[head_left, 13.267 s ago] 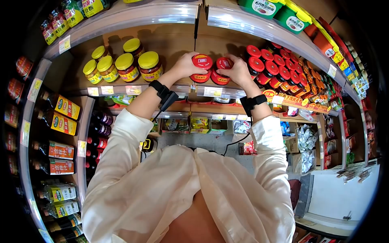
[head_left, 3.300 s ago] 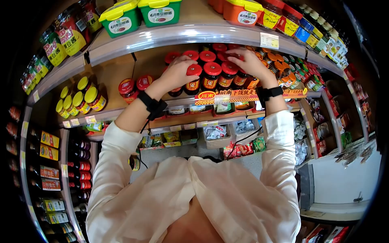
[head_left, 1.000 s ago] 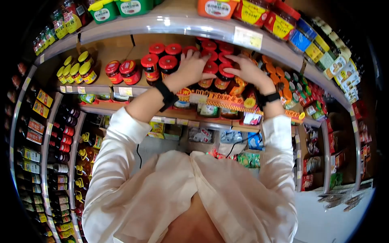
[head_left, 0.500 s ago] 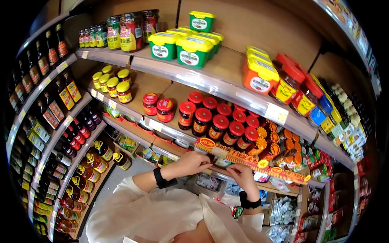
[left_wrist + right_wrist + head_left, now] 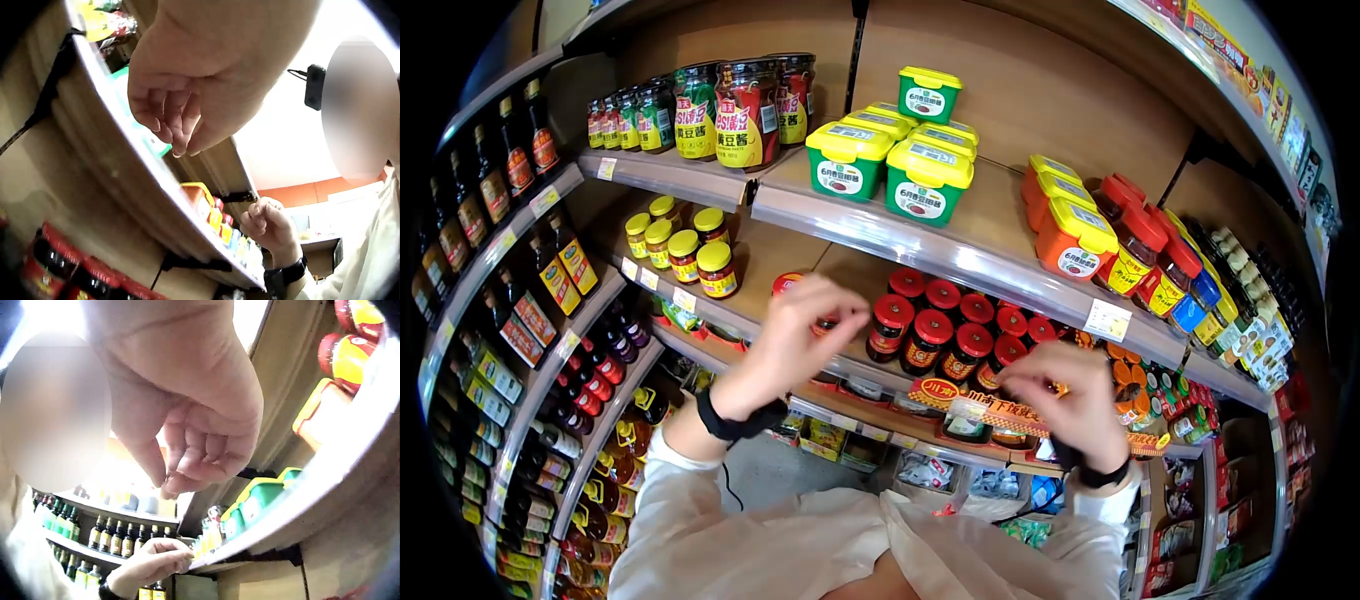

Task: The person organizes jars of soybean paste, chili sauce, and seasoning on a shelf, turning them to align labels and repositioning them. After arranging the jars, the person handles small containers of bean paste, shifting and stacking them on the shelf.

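My left hand (image 5: pixel 805 325) is raised in front of the middle shelf, fingers loosely curled, holding nothing. It partly covers a squat red-lidded jar (image 5: pixel 788 283). To the right, my right hand (image 5: pixel 1068 395) hangs before the shelf edge, its fingers also loosely bent around nothing. Between and behind the hands, dark sauce jars (image 5: pixel 931 340) with red lids stand upright in rows. In the left wrist view, the left fingers (image 5: pixel 164 119) droop together with an empty palm. The right wrist view shows the right fingers (image 5: pixel 206 450) bent toward the thumb, likewise empty.
Yellow-lidded jars (image 5: pixel 685 258) stand on the left of the middle shelf. Above are green tubs (image 5: pixel 930 180), orange tubs (image 5: pixel 1078 240) and large soybean-paste jars (image 5: pixel 745 115). An orange printed strip (image 5: pixel 1000 412) lines the shelf front. Bottles (image 5: pixel 515 325) fill the left shelves.
Earlier both hands gripped squat red-lidded jars, then touched the taller ones. They have since let go, drawn back and moved up and apart. The head view now takes in the upper shelf.
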Demonstrator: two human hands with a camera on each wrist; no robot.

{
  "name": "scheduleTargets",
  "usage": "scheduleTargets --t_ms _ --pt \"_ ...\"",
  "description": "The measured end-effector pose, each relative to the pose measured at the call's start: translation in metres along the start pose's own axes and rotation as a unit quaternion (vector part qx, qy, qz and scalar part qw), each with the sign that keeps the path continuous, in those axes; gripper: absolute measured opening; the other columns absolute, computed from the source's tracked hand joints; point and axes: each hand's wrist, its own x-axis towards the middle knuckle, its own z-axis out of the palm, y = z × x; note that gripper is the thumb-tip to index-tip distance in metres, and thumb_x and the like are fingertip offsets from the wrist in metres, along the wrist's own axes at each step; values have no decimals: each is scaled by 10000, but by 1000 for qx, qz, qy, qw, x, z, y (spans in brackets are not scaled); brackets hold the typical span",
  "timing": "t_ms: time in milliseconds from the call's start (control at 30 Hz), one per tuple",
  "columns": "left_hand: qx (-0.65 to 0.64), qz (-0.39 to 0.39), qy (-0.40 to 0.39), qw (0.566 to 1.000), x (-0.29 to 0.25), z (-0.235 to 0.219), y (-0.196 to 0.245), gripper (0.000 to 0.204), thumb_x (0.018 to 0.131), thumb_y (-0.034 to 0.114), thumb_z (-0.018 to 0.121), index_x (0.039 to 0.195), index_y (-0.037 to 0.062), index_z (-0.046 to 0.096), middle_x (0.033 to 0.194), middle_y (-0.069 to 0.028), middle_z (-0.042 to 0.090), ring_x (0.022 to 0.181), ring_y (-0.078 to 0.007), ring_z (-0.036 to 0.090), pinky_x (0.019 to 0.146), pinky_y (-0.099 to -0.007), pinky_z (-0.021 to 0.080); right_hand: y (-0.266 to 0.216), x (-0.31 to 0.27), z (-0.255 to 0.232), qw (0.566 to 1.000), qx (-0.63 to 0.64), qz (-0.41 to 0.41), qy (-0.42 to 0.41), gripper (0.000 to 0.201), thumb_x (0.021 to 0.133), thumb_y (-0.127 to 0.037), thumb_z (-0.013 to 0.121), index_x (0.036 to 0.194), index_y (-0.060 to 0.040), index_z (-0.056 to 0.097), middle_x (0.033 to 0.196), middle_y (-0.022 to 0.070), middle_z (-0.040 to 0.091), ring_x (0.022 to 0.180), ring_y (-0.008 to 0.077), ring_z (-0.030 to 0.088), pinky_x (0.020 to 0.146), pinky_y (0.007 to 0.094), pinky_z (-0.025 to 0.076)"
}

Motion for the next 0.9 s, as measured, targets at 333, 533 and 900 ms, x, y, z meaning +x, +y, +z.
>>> scheduleTargets --t_ms 333,533,900 --pt "126 162 72 976 132 -57 -52 274 797 118 766 1049 33 700 1102 -127 634 1081 -318 570 954 -403 450 -6 200 -71 989 -129 8 77 278 885 -180 708 1087 9 693 882 68 713 816 134 649 762 282 518" --pt "80 115 -28 990 153 -62 -84 325 767 134 799 1068 32 734 1155 -150 679 1121 -311 610 984 -393 477 58 305 -81 980 -190 54 0 459 856 -261 754 1228 -15 645 1130 135 674 1055 198 633 922 299 487" --pt "60 88 -145 984 166 -78 -87 276 761 78 781 1023 6 737 1063 -159 718 990 -319 681 910 -379 531 92 360 -57 961 -175 129 -169 736 802 -378 807 1422 -101 522 1393 209 534 1294 276 502 1048 332 402"
